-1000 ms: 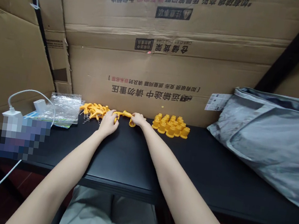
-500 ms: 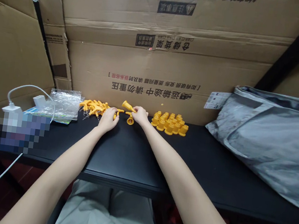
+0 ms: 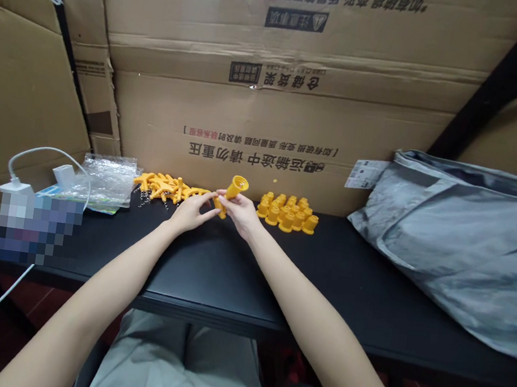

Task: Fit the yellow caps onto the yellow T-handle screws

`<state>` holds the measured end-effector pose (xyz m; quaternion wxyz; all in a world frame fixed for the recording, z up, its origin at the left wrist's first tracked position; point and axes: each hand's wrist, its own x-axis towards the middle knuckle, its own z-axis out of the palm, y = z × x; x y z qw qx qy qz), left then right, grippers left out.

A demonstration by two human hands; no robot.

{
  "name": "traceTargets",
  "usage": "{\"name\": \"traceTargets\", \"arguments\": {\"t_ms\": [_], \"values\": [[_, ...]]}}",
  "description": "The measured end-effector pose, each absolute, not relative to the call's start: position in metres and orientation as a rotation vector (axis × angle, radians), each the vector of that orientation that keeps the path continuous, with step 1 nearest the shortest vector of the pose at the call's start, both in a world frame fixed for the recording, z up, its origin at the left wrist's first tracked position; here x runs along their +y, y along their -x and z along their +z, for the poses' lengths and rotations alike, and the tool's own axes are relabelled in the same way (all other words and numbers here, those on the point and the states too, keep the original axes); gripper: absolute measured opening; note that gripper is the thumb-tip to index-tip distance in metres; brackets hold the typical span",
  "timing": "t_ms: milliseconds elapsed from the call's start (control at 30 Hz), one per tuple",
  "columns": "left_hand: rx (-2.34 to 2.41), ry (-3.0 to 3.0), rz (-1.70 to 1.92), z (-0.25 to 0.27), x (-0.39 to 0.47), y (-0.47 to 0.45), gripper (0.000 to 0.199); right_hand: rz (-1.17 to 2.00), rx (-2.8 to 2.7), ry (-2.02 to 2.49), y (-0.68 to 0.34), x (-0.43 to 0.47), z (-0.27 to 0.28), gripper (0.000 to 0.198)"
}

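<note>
A: Where is the yellow cup (image 3: 238, 184)?

B: Near the center of the frame, raised over the black table (image 3: 219, 277), its flared mouth tilted up toward the upper right.

A: Who has it?

B: The right hand (image 3: 241, 212) pinches it by its narrow end, thumb and fingers closed on the stem. The left hand (image 3: 192, 212), just left of center, curves its thumb and fingers around a second yellow part (image 3: 221, 209) just below the cup. Whether those fingers press on it, I cannot tell; the parts overlap, and this lower one may or may not be joined to the cup.

A: What lies around them?

B: Left of center, a heap of yellow handles (image 3: 164, 189), with metal spirals (image 3: 144, 197) showing at its near edge. Right of center, yellow cups (image 3: 288, 213) stand grouped together, just beyond the right hand. A gray bag (image 3: 460, 252) fills the right edge of the frame.

A: How would the cup handle?

B: Light and stiff, by the look of it: probably molded plastic, smooth enough to turn in dry fingers, unlikely to break. The narrow stem seems the surest hold; the flared rim offers a wider, looser one.
</note>
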<state>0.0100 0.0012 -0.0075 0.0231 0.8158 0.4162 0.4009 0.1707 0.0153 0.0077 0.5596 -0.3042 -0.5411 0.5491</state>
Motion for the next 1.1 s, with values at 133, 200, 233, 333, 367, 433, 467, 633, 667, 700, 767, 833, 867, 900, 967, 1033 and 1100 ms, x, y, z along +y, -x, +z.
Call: {"name": "traceTargets", "arguments": {"t_ms": [133, 200, 233, 333, 367, 433, 467, 633, 667, 700, 767, 833, 867, 900, 967, 1033, 1100], "values": [[1.289, -2.536, 1.217, -0.007, 0.0, -0.011, 0.041, 1.379, -1.188, 0.775, -0.171, 0.01, 0.009, 0.026], [1.352, -2.526, 1.225, -0.007, -0.001, -0.012, 0.038, 1.397, -1.194, 0.808, -0.17, 0.007, 0.011, 0.022], [1.403, -2.511, 1.23, -0.007, -0.002, -0.013, 0.036, 1.4, -1.203, 0.825, -0.169, 0.005, 0.012, 0.021], [1.559, -2.451, 1.248, -0.007, -0.003, -0.015, 0.032, 1.394, -1.209, 0.871, -0.168, 0.003, 0.013, 0.02], [1.596, -2.435, 1.255, -0.007, -0.002, -0.015, 0.031, 1.388, -1.202, 0.881, -0.169, 0.003, 0.014, 0.02], [1.662, -2.402, 1.263, -0.008, -0.001, -0.014, 0.03, 1.385, -1.195, 0.901, -0.172, 0.004, 0.017, 0.017], [1.7, -2.379, 1.263, -0.008, 0.001, -0.013, 0.029, 1.385, -1.201, 0.911, -0.175, 0.005, 0.018, 0.016], [1.8, -2.329, 1.268, -0.01, 0.005, -0.008, 0.028, 1.361, -1.284, 0.969, -0.188, 0.008, 0.024, 0.02], [1.796, -2.342, 1.286, -0.01, 0.005, -0.007, 0.027, 1.352, -1.295, 0.991, -0.19, 0.008, 0.025, 0.022], [1.79, -2.356, 1.305, -0.009, 0.005, -0.006, 0.027, 1.342, -1.301, 1.016, -0.191, 0.008, 0.025, 0.023], [1.79, -2.374, 1.333, -0.009, 0.004, -0.005, 0.026, 1.314, -1.319, 1.058, -0.194, 0.01, 0.024, 0.026], [1.795, -2.385, 1.339, -0.008, 0.004, -0.004, 0.025, 1.279, -1.348, 1.089, -0.196, 0.011, 0.023, 0.031], [1.801, -2.39, 1.339, -0.008, 0.003, -0.004, 0.025, 1.258, -1.366, 1.103, -0.197, 0.012, 0.022, 0.035], [1.805, -2.396, 1.337, -0.008, 0.003, -0.003, 0.024, 1.234, -1.386, 1.12, -0.198, 0.014, 0.021, 0.039], [1.804, -2.41, 1.331, -0.008, 0.004, -0.002, 0.025, 1.189, -1.429, 1.154, -0.2, 0.017, 0.019, 0.043], [1.791, -2.421, 1.327, -0.009, 0.005, -0.001, 0.025, 1.166, -1.482, 1.165, -0.202, 0.02, 0.016, 0.045], [1.771, -2.432, 1.322, -0.01, 0.006, 0.0, 0.026, 1.169, -1.526, 1.147, -0.203, 0.023, 0.013, 0.044]]}}
